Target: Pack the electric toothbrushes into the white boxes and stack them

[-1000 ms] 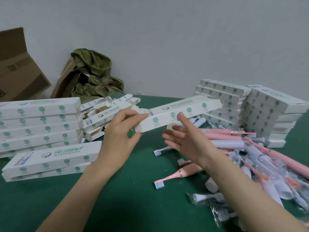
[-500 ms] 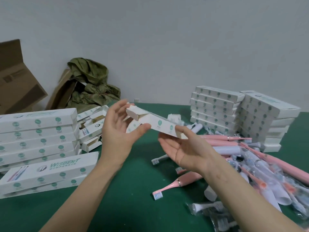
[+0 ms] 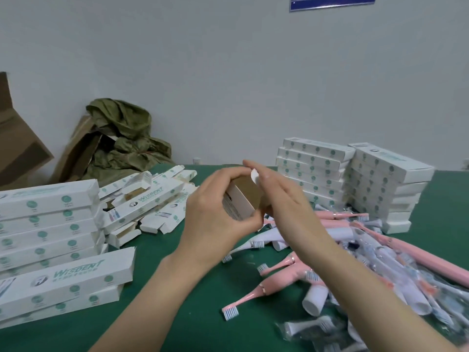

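Note:
My left hand (image 3: 215, 219) grips a white box (image 3: 241, 203) above the middle of the green table, its open end turned toward me and showing a brown inside. My right hand (image 3: 284, 201) pinches the box's small white end flap (image 3: 254, 176) between thumb and fingers. Below and right of my hands lies a heap of pink and white electric toothbrushes (image 3: 337, 260), some in clear bags. One pink toothbrush (image 3: 256, 293) lies apart at the front. Most of the box's length is hidden behind my hands.
Stacked white boxes stand at the left (image 3: 48, 224) and at the back right (image 3: 355, 179). Loose open boxes (image 3: 149, 201) lie jumbled behind the left stack. Brown cartons (image 3: 17, 146) and a green bag (image 3: 127, 141) sit against the wall. The green table (image 3: 177, 313) shows between my arms.
The box has swung from lying sideways to pointing its open end at me. My right hand rose from under the box and took hold of its end flap. The view tilted up.

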{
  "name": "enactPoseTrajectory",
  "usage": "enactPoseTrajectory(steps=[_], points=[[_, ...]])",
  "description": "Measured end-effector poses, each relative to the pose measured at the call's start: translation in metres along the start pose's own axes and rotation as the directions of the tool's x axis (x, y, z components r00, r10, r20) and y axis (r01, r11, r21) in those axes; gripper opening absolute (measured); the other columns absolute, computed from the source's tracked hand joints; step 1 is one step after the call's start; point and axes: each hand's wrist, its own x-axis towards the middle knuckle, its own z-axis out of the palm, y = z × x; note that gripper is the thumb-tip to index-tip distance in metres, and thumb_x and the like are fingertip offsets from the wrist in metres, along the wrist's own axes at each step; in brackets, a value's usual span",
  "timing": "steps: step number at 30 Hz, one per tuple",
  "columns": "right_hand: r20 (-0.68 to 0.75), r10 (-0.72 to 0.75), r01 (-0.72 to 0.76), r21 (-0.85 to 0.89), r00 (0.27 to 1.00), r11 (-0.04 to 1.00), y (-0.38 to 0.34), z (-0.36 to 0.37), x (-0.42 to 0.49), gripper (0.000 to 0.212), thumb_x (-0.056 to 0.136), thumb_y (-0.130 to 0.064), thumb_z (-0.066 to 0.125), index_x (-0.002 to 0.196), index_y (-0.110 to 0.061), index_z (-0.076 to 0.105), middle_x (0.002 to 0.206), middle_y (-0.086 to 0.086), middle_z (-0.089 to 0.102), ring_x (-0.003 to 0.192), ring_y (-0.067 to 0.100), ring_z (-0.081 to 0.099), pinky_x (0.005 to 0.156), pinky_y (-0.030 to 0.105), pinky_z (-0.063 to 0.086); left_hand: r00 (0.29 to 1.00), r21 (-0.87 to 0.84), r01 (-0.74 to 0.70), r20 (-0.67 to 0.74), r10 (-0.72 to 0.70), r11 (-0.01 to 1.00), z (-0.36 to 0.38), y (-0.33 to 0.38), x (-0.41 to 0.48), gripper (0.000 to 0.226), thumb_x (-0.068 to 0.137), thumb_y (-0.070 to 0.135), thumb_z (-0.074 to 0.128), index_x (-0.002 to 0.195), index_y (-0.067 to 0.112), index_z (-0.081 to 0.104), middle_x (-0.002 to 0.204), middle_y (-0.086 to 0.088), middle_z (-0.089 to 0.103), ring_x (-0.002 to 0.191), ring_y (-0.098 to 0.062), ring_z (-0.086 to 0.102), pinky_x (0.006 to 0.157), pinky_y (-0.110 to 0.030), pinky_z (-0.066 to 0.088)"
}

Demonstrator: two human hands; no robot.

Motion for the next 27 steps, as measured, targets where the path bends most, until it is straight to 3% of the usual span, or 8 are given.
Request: enactPoseTrajectory(steps=[4, 7, 10, 13, 19, 22, 24, 27], points=[[-0.005, -0.084, 0.084, 0.017, 0.996, 0.996, 0.001, 0.006, -0.002, 0.027, 0.099, -0.026, 0.043, 0.095, -0.024, 0.07, 0.072, 0.019, 0.056, 0.063, 0.015, 0.046, 0.064, 0.035, 0.038, 0.999, -0.092, 0.03, -0.02, -0.032, 0.995, 0.005, -0.005, -0.01, 0.053, 0.064, 0.019, 0.074, 0.113, 0.023, 0.054, 0.11, 0.012, 0.058, 0.106, -0.009, 0.057, 0.09, -0.023, 0.046], [-0.056, -0.01, 0.014, 0.066, 0.998, 0.998, 0.003, 0.008, -0.002, 0.028, 0.099, -0.023, 0.043, 0.086, -0.018, 0.066, 0.064, 0.011, 0.046, 0.06, 0.016, 0.04, 0.058, 0.032, 0.033, 1.0, -0.031, -0.001, -0.008, 0.001, 1.0, 0.007, -0.009, -0.015, 0.046, 0.068, 0.029, 0.067, 0.112, 0.023, 0.054, 0.108, 0.015, 0.055, 0.105, 0.004, 0.05, 0.09, -0.009, 0.035], [-0.005, 0.041, -0.04, 0.119, 0.999, 0.992, 0.004, 0.012, -0.004, 0.031, 0.1, -0.021, 0.04, 0.086, -0.016, 0.067, 0.071, 0.021, 0.054, 0.067, 0.016, 0.044, 0.064, 0.032, 0.036, 1.0, 0.005, 0.003, 0.002, -0.003, 1.0, 0.003, -0.014, -0.02, 0.043, 0.069, 0.029, 0.065, 0.11, 0.02, 0.058, 0.107, 0.014, 0.055, 0.103, 0.008, 0.047, 0.089, -0.005, 0.032], [0.097, 0.009, -0.022, 0.128, 0.995, 0.992, 0.002, 0.015, -0.008, 0.029, 0.101, -0.017, 0.037, 0.1, -0.022, 0.066, 0.1, 0.039, 0.054, 0.081, 0.021, 0.049, 0.076, 0.039, 0.042, 0.999, -0.024, 0.014, -0.038, -0.015, 1.0, -0.004, -0.019, -0.024, 0.04, 0.068, 0.029, 0.066, 0.106, 0.024, 0.056, 0.103, 0.021, 0.053, 0.098, 0.005, 0.05, 0.086, -0.008, 0.035], [0.103, 0.161, -0.18, 0.217, 0.981, 0.959, 0.01, 0.016, -0.005, 0.033, 0.102, -0.016, 0.035, 0.109, -0.006, 0.065, 0.108, 0.029, 0.063, 0.091, 0.026, 0.058, 0.086, 0.042, 0.049, 1.0, -0.032, -0.008, -0.007, 0.007, 0.999, -0.007, -0.028, -0.027, 0.03, 0.067, 0.025, 0.068, 0.095, 0.018, 0.058, 0.104, 0.016, 0.055, 0.099, 0.007, 0.049, 0.086, -0.009, 0.036], [0.147, 0.256, -0.29, 0.298, 0.955, 0.909, 0.007, 0.014, 0.001, 0.035, 0.103, -0.016, 0.033, 0.099, -0.004, 0.066, 0.091, 0.014, 0.068, 0.084, 0.023, 0.061, 0.082, 0.034, 0.051, 1.0, -0.051, -0.006, 0.0, 0.006, 0.999, -0.004, -0.028, -0.029, 0.022, 0.07, 0.023, 0.067, 0.088, 0.012, 0.062, 0.106, 0.006, 0.057, 0.103, 0.002, 0.051, 0.088, -0.011, 0.036], [0.145, 0.245, -0.277, 0.277, 0.959, 0.92, 0.002, 0.013, 0.005, 0.038, 0.102, -0.018, 0.035, 0.089, -0.01, 0.07, 0.083, 0.012, 0.067, 0.08, 0.025, 0.056, 0.078, 0.037, 0.046, 1.0, -0.071, -0.001, -0.026, -0.001, 0.997, -0.005, -0.027, -0.029, 0.028, 0.072, 0.025, 0.067, 0.098, 0.017, 0.059, 0.11, 0.004, 0.057, 0.107, 0.002, 0.05, 0.091, -0.011, 0.035], [0.051, 0.185, -0.191, 0.169, 0.981, 0.967, 0.0, 0.019, 0.002, 0.034, 0.101, -0.023, 0.04, 0.091, -0.014, 0.071, 0.09, 0.026, 0.066, 0.08, 0.027, 0.053, 0.078, 0.041, 0.04, 0.994, -0.138, 0.097, -0.044, -0.104, 0.986, -0.006, -0.027, -0.028, 0.056, 0.065, 0.034, 0.073, 0.114, 0.028, 0.046, 0.117, 0.01, 0.055, 0.113, -0.002, 0.05, 0.093, -0.012, 0.035]])
